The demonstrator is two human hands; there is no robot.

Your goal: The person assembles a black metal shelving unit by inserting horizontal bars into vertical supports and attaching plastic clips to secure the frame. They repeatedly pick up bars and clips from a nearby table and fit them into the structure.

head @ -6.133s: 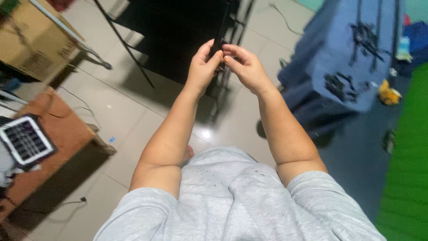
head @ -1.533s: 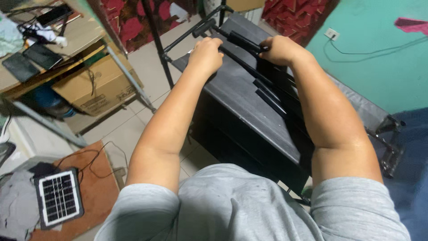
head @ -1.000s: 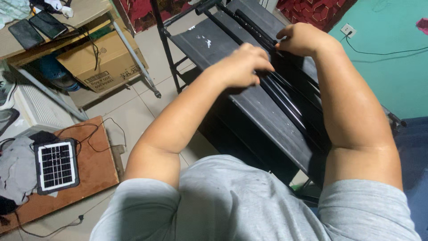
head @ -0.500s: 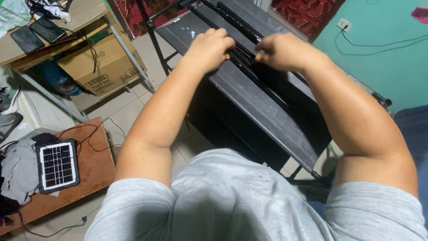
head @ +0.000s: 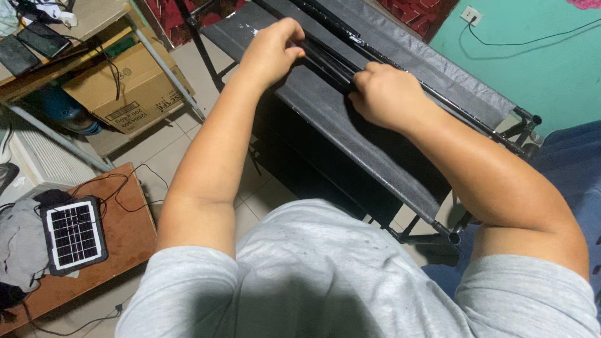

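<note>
A black metal rack [head: 388, 169] with grey fabric shelves stands in front of me, tilted across the view. A bundle of long black rods [head: 332, 59] lies along its top shelf. My left hand [head: 272, 50] grips the rods near their far end, fingers curled over them. My right hand [head: 385, 94] is closed around the same rods closer to me. Both forearms reach out over my grey shirt.
A cardboard box [head: 125, 87] sits on the tiled floor under a table at the left. A small solar panel [head: 74, 235] lies on a low wooden board [head: 128, 228] with cables. A teal wall with a socket [head: 471, 14] is at the right.
Both hands have shifted along the rods on the shelf. The left hand moved slightly away from me and the right hand closed tighter on the bundle; the view dipped a little.
</note>
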